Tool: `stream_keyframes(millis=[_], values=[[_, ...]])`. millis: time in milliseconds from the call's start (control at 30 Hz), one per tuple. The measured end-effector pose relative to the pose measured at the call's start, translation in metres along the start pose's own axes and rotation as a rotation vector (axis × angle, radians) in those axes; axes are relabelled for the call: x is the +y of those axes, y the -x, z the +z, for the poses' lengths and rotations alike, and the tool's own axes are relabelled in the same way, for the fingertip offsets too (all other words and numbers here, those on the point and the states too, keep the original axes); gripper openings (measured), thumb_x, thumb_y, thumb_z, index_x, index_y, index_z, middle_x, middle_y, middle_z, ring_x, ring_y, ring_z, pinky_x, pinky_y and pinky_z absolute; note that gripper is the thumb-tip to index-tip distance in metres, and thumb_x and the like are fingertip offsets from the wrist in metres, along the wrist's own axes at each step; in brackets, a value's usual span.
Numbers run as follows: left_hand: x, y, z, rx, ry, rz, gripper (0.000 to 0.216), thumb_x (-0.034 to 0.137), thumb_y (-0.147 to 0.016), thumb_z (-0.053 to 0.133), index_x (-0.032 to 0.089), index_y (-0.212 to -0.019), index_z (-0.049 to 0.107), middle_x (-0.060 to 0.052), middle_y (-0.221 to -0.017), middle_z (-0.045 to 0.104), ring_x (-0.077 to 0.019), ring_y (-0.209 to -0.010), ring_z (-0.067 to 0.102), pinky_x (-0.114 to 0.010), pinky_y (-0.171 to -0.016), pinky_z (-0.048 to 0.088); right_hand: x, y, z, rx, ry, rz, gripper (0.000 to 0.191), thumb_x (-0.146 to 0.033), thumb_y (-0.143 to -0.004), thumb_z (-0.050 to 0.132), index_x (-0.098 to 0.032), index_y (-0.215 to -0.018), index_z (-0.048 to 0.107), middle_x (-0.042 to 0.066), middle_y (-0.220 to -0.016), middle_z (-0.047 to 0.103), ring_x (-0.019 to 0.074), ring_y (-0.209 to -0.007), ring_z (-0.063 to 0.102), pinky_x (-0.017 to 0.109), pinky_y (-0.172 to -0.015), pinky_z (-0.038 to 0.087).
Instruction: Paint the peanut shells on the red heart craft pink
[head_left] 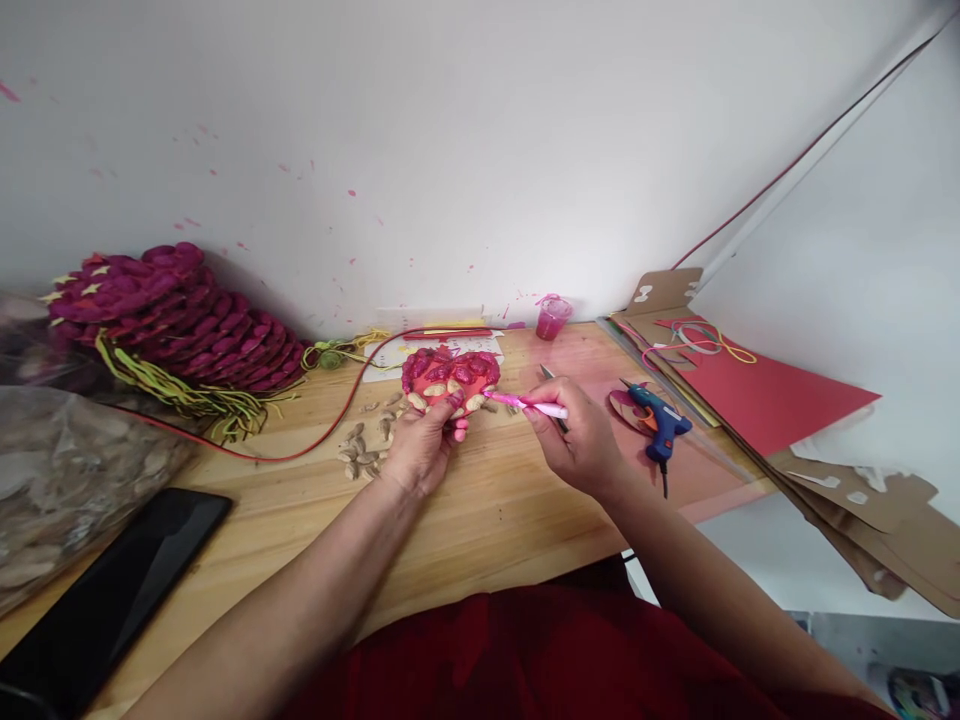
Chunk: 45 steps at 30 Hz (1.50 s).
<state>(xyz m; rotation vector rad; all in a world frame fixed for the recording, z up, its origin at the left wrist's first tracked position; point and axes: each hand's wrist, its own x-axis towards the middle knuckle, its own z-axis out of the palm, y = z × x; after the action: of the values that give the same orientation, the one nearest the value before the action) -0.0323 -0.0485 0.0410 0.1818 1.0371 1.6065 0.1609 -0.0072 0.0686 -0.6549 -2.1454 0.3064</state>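
Note:
My left hand [426, 437] grips the near edge of a red cutout piece [433, 382], thumb on top. Peanuts in their shells cover it: the far ones [469, 368] are painted shiny magenta, while those along the near side [418, 401] are bare tan. Between the fingertips of my right hand [574, 432] is a paintbrush [547, 410] with a pink-and-white handle. Its pink-stained tip meets the right edge of the piece, by a bare peanut. Loose unpainted peanuts [361, 452] lie on the wooden table just left of my left hand.
A cup of pink paint [553, 318] stands by the wall. Right of my hand lies a blue glue gun [660, 420], near red card [772, 400] and cardboard. Painted pieces [187, 320] are stacked at left, behind a bag of peanuts [75, 480] and a black phone [120, 600]. A red cord [330, 430] crosses the table.

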Motion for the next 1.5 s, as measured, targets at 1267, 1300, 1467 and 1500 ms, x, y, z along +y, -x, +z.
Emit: stream_keyframes(millis=[1267,1300,1467,1500], values=[[0.013,0.010,0.003,-0.111,0.128,-0.241,0.011,0.008,-0.091,0.058,0.016,-0.084,0.059,0.004,-0.061,0.050,-0.0040,-0.042,0.048,-0.007,-0.035,0.036,0.002,-0.003,-0.014,0.130,-0.450,0.366,0.012,-0.033,-0.097,0.061,-0.021,-0.098,0.063,-0.002,-0.075,0.060,0.0109,-0.058,0.047,0.024,-0.054,0.039],[0.013,0.009,0.003,-0.121,0.122,-0.235,0.011,0.008,-0.089,0.060,0.016,-0.083,0.059,0.004,-0.061,0.050,-0.0040,-0.042,0.048,-0.008,-0.035,0.036,0.002,-0.003,-0.013,0.126,-0.474,0.375,0.013,-0.034,-0.097,0.061,-0.021,-0.098,0.063,-0.003,-0.075,0.060,0.0105,-0.057,0.046,0.024,-0.054,0.038],[0.010,0.006,0.000,-0.143,0.086,-0.195,0.011,0.007,-0.085,0.065,0.016,-0.082,0.060,0.004,-0.061,0.052,-0.0044,-0.042,0.047,-0.010,-0.035,0.038,0.006,-0.004,-0.012,0.138,-0.510,0.437,0.018,-0.039,-0.095,0.064,-0.021,-0.094,0.062,-0.003,-0.074,0.061,0.0108,-0.058,0.047,0.025,-0.055,0.039],[0.010,0.006,-0.001,-0.140,0.080,-0.183,0.010,0.006,-0.084,0.065,0.015,-0.083,0.060,0.004,-0.061,0.053,-0.0046,-0.042,0.048,-0.011,-0.035,0.038,0.007,-0.004,-0.012,0.145,-0.517,0.449,0.020,-0.040,-0.095,0.064,-0.021,-0.094,0.062,-0.003,-0.074,0.060,0.0110,-0.059,0.048,0.025,-0.055,0.039]])
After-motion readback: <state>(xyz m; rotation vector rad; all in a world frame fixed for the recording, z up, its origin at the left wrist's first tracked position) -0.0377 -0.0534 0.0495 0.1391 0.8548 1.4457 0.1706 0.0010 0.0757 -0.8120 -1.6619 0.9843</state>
